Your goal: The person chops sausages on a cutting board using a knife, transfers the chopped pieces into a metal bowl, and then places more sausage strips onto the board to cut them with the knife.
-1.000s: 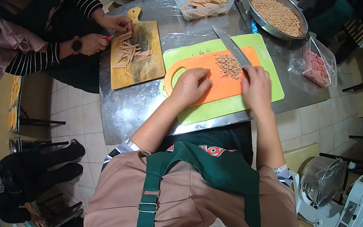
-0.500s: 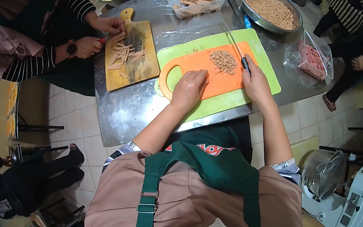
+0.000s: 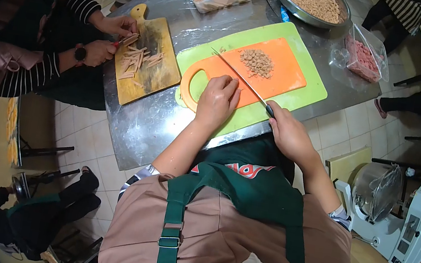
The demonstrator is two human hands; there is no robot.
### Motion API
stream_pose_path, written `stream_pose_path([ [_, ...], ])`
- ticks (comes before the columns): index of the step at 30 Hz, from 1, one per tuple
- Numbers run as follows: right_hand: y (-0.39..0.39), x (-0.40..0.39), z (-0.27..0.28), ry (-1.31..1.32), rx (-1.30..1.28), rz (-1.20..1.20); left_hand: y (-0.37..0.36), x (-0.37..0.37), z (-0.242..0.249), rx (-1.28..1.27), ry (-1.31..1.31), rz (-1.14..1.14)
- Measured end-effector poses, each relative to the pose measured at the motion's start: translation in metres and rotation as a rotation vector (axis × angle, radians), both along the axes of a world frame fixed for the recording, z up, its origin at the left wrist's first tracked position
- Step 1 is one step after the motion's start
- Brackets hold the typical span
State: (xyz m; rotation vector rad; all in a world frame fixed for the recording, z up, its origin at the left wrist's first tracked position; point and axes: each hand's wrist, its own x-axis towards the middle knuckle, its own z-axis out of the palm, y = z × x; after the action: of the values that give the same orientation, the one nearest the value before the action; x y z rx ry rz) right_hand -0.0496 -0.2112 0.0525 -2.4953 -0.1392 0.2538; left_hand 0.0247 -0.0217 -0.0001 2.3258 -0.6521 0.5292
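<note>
My right hand [image 3: 292,135] grips the black handle of a kitchen knife [image 3: 245,80]. Its blade slants up and left across the orange cutting board [image 3: 290,72], just past the fingertips of my left hand [image 3: 219,99]. The left fingers are curled down on the board beside its handle hole; whatever is under them is hidden. Beyond the blade lies a small heap of diced light-brown pieces [image 3: 257,63]. The orange board rests on a larger green cutting board [image 3: 312,91].
At left, a co-worker's hands [image 3: 103,52] cut strips on a wooden board [image 3: 161,78]. Along the back stand a plastic tub of brown blocks [image 3: 215,6] and a metal bowl of diced pieces [image 3: 341,21]. A clear container of pink pieces [image 3: 364,59] sits at right.
The knife has swung from pointing up past the heap to lying slantwise leftward, close to my left fingers. My right hand has come lower and nearer to me.
</note>
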Motion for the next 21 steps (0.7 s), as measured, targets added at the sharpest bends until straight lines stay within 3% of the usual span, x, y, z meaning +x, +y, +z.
stream_pose_path([
  [3, 0.005, -0.005, -0.005, -0.055, 0.082, -0.012, -0.001, 0.006, -0.007, 0.014, 0.006, 0.006],
  [6, 0.008, -0.012, 0.004, -0.093, -0.017, 0.038, -0.001, 0.010, -0.007, -0.033, 0.022, 0.030],
  [8, 0.009, -0.021, 0.006, -0.250, -0.144, 0.076, -0.001, 0.008, -0.007, -0.022, 0.062, 0.042],
  [17, 0.026, -0.024, -0.008, -0.122, -0.371, 0.080, 0.000, 0.008, -0.006, 0.007, -0.030, 0.031],
  [21, 0.021, -0.014, -0.011, -0.156, -0.214, 0.061, -0.001, 0.007, -0.004, 0.002, -0.016, 0.046],
])
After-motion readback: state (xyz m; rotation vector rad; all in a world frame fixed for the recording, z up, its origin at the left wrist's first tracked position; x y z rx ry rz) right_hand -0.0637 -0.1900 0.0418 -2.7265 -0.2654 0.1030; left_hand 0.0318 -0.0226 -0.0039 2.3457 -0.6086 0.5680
